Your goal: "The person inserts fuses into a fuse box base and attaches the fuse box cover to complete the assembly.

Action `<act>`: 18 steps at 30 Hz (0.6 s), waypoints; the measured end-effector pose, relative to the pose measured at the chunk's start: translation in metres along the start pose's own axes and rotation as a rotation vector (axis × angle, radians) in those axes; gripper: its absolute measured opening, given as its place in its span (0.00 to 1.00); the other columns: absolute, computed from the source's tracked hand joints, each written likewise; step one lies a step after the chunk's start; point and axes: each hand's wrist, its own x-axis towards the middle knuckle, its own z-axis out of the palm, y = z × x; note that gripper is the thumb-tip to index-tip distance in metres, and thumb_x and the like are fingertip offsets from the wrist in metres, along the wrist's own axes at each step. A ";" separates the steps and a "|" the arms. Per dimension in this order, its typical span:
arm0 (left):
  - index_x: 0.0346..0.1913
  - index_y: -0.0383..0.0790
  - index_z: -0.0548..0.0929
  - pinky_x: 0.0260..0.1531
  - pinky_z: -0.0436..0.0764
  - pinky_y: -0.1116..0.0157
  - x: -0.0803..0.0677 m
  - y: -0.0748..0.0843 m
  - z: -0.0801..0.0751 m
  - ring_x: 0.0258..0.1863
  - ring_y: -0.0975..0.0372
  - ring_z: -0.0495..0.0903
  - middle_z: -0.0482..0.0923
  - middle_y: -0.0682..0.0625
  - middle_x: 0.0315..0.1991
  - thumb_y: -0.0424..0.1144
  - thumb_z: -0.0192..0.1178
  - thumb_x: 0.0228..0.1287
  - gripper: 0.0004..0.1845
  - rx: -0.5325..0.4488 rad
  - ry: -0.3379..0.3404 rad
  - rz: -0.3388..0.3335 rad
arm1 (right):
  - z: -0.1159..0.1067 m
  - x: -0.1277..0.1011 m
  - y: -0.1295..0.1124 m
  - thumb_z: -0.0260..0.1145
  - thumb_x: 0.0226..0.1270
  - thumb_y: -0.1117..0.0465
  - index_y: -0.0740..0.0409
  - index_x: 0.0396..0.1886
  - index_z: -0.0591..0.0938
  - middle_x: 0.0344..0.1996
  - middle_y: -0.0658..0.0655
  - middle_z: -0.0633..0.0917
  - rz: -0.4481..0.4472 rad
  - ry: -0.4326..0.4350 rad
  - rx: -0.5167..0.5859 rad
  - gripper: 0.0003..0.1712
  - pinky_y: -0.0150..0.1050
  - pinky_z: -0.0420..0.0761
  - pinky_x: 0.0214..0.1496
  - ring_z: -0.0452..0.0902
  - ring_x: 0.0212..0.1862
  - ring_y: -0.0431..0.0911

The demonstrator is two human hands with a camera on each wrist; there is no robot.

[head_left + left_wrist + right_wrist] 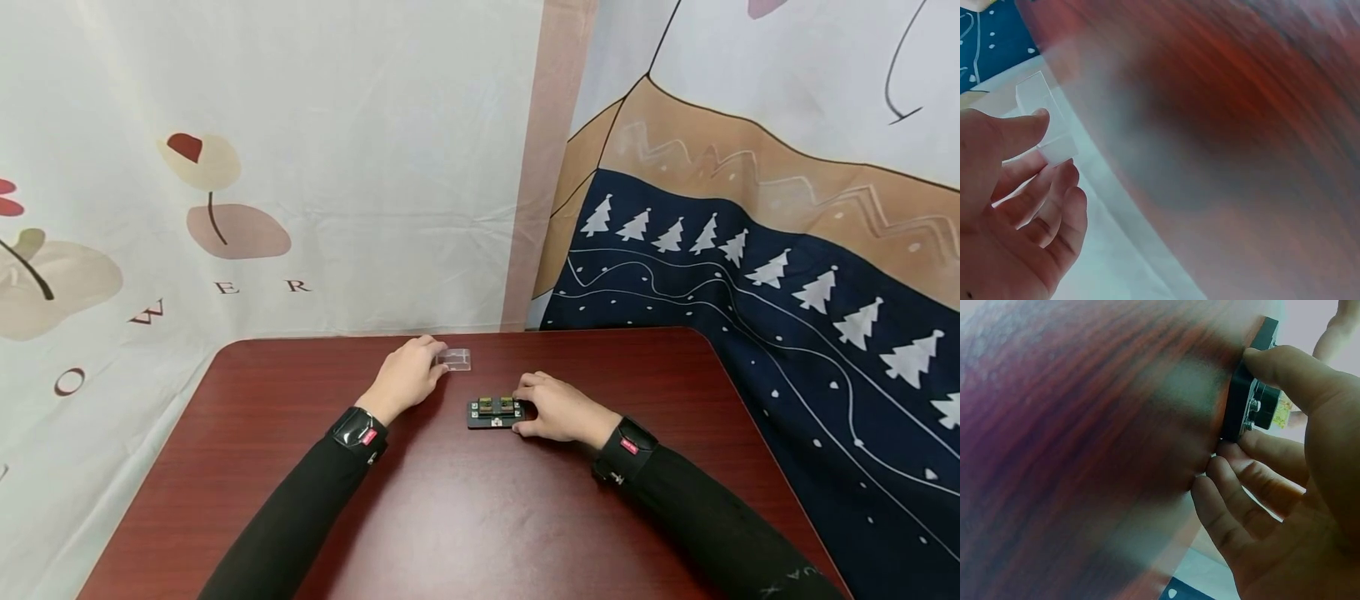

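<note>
Near the table's far edge, my left hand (pixel 405 377) pinches the left end of a small clear plastic piece (pixel 459 360). The left wrist view shows this boxy, see-through piece (pixel 1057 149) between thumb and fingers. Nearer to me and to the right, a black block with a green-and-gold circuit board (pixel 487 422) lies flat on the table. Thumb and fingers of my right hand (pixel 564 410) hold its right end. From the right wrist, small metal screws show on the block (pixel 1238 403), with the thumb on its near edge and fingertips down at the tabletop.
The dark red wooden table (pixel 465 517) has rounded far corners. Right behind it hangs a white printed curtain (pixel 390 208), with a navy tree-patterned cloth (pixel 675 283) to the right. Dark sleeves and wrist straps cover both forearms.
</note>
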 end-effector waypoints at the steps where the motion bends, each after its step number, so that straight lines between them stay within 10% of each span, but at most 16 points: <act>1: 0.65 0.40 0.87 0.54 0.90 0.48 -0.001 0.003 -0.001 0.56 0.52 0.87 0.88 0.46 0.59 0.42 0.71 0.77 0.19 0.002 0.002 0.006 | 0.000 0.000 0.000 0.80 0.69 0.46 0.58 0.64 0.89 0.52 0.50 0.84 0.002 -0.001 0.002 0.31 0.45 0.84 0.61 0.78 0.55 0.43; 18: 0.63 0.43 0.89 0.45 0.91 0.53 -0.016 0.039 -0.017 0.49 0.57 0.87 0.88 0.51 0.54 0.46 0.71 0.77 0.19 0.045 0.030 0.119 | 0.000 -0.001 0.002 0.80 0.69 0.45 0.57 0.64 0.88 0.51 0.49 0.83 0.000 0.003 0.033 0.30 0.44 0.84 0.59 0.76 0.55 0.42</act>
